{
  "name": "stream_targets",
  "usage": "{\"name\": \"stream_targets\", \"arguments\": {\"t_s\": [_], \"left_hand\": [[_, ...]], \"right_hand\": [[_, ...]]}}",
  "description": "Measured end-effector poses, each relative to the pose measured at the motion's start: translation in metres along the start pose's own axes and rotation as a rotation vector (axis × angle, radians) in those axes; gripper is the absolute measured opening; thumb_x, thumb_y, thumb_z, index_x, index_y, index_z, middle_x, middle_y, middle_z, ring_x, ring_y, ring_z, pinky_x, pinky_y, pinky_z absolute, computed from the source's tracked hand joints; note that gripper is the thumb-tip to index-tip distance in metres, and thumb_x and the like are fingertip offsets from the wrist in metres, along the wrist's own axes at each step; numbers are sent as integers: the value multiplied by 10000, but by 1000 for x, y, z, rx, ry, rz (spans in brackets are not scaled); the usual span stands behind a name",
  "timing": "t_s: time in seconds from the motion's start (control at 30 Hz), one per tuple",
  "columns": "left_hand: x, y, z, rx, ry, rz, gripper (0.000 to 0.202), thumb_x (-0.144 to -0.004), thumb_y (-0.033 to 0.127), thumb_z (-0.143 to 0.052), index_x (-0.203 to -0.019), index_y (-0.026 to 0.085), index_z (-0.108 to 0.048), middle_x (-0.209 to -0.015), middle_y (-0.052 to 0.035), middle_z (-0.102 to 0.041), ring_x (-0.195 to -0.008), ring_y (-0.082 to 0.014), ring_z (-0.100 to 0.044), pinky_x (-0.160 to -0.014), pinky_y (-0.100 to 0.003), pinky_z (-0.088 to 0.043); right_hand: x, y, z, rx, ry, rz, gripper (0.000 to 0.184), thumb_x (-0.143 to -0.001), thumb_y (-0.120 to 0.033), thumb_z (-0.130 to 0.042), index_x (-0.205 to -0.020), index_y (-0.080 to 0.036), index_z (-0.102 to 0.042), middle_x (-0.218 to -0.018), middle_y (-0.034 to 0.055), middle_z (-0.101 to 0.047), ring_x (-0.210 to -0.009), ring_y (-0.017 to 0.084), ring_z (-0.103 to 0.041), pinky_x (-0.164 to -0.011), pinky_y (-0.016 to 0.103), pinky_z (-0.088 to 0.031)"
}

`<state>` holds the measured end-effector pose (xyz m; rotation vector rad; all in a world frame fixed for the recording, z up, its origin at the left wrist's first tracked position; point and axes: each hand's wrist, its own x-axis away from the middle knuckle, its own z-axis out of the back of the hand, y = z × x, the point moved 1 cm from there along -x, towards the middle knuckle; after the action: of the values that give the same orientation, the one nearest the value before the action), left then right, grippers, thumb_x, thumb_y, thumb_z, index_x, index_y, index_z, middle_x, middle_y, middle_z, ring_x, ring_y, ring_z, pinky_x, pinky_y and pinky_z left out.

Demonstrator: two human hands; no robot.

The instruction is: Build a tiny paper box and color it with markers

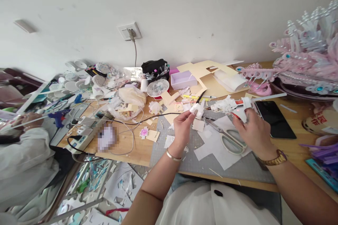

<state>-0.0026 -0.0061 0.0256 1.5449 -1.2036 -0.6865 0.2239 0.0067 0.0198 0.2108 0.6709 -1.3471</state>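
Observation:
My left hand (182, 123) pinches a small white piece (195, 110) between thumb and fingertips, above the cluttered middle of the grey cutting mat (190, 163). My right hand (254, 126) is wrapped round a white hot glue gun (240, 108) with a red-orange part. Its nozzle end points left toward the white piece, and a glue stick (271, 96) sticks out at the back. Below the glue gun, scissors (232, 141) with pale handles lie on a white cut-out sheet (218, 156). Small cream scraps (198, 125) lie just under my left fingertips.
A black phone or tablet (276, 119) lies right of my right hand. Pink beaded ornaments (303, 63) are piled at the right. A lilac box (183, 79) and cream card (208, 74) stand behind. Cables cross to a power strip (84, 135); a co-worker (26, 168) sits left.

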Motion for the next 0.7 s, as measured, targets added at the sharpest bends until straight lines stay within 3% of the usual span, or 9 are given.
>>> {"name": "stream_targets", "arguments": {"t_s": [0.3, 0.7], "left_hand": [[-5, 0, 5, -30, 16, 119, 271, -590, 417, -821, -727, 188, -773, -632, 12, -609, -566, -78, -388, -556, -228, -295], [-5, -1, 2, -82, -27, 99, 317, -613, 473, -838, -702, 181, -752, -660, -3, -665, -588, -95, -469, -581, -241, -357]], "right_hand": [[-5, 0, 2, -165, 64, -193, 370, -765, -597, -605, -759, -272, -428, -612, 19, -556, -592, 238, -562, -557, 320, -378], [-2, -11, 2, -183, 5, -164, 474, -715, -701, -607, -804, -256, -470, -603, 0, -483, -555, 222, -496, -536, 332, -343]]}}
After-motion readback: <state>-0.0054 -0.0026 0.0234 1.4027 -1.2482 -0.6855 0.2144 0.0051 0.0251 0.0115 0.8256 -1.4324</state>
